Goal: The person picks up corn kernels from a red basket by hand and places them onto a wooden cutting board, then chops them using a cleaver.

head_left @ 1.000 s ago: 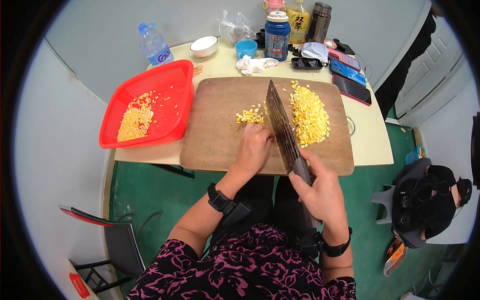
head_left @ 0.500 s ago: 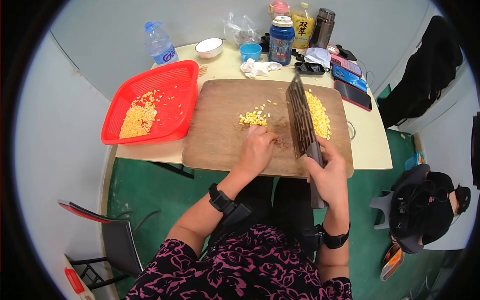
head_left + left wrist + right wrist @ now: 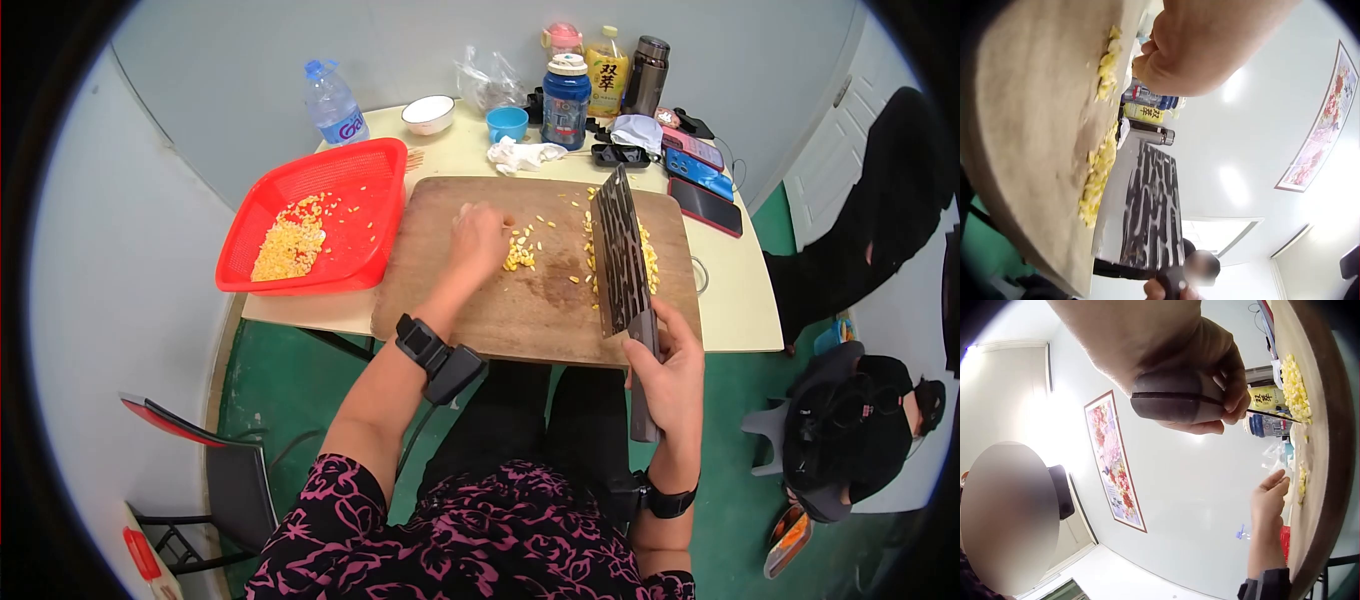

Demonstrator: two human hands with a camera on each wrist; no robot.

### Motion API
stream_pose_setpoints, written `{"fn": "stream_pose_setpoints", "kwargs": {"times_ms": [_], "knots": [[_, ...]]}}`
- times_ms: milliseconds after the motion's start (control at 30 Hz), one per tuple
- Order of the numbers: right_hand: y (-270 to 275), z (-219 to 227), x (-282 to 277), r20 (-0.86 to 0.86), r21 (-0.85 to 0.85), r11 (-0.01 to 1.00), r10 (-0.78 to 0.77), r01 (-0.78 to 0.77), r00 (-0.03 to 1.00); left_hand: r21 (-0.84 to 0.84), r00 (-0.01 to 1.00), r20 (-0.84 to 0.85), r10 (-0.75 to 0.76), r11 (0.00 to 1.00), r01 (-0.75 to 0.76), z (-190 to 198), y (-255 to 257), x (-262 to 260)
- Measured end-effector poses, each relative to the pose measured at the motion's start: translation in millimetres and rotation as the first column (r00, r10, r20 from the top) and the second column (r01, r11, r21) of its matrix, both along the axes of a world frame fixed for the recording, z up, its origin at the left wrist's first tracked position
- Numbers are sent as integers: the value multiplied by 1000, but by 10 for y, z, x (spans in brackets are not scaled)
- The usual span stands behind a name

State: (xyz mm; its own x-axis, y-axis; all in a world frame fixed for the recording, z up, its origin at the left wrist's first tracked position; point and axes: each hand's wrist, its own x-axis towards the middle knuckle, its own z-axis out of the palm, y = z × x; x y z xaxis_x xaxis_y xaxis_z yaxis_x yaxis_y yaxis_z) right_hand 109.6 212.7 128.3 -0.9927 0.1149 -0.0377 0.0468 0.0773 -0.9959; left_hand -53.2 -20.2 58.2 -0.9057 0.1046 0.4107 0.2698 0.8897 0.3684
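Note:
In the head view my right hand (image 3: 672, 385) grips the dark handle of a broad cleaver (image 3: 622, 255). Its mottled blade stands on edge near the right side of the wooden cutting board (image 3: 450, 310), partly covering a pile of chopped corn kernels (image 3: 651, 262). My left hand (image 3: 480, 240) is over the left half of the board, its fingers bent inward, just left of a small cluster of kernels (image 3: 520, 252). The right wrist view shows this left hand (image 3: 1270, 501) with thumb and fingers close together; I cannot tell whether a kernel is between them.
A red plastic basket (image 3: 375, 205) with more kernels stands left of the board. Behind are a water bottle (image 3: 335, 105), white bowl (image 3: 428, 115), blue cup (image 3: 507, 124), crumpled cloth (image 3: 525, 155) and several bottles. Phones (image 3: 705, 207) lie at right. A person in black (image 3: 860, 230) is beyond the table.
My left hand has lifted off the kernel cluster and moved left and away from me. The cleaver has shifted right, from beside the small cluster to in front of the big pile.

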Motion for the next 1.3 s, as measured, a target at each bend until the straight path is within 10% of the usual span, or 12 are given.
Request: {"fn": "stream_pose_setpoints", "kwargs": {"times_ms": [467,567,667,867,967,1300], "knots": [[-65,-54,53,28,35,997,73,-74,997,-113,988,152,-2,993,19,21,171,-108],[-85,-52,70,31,42,996,82,-83,996,-3,999,52,0,1000,0,103,168,-50],[-96,-40,88,51,48,993,102,-104,994,396,935,348,-72,915,-77,165,306,168],[-75,-123,78,43,125,990,60,-65,997,489,973,162,-165,870,66,-106,612,559],[-52,-159,69,-9,210,978,20,-17,1000,273,982,-75,-172,944,186,-189,604,554],[-125,-82,117,9,149,985,88,-88,996,302,979,-115,-171,932,198,-267,444,642]]}}
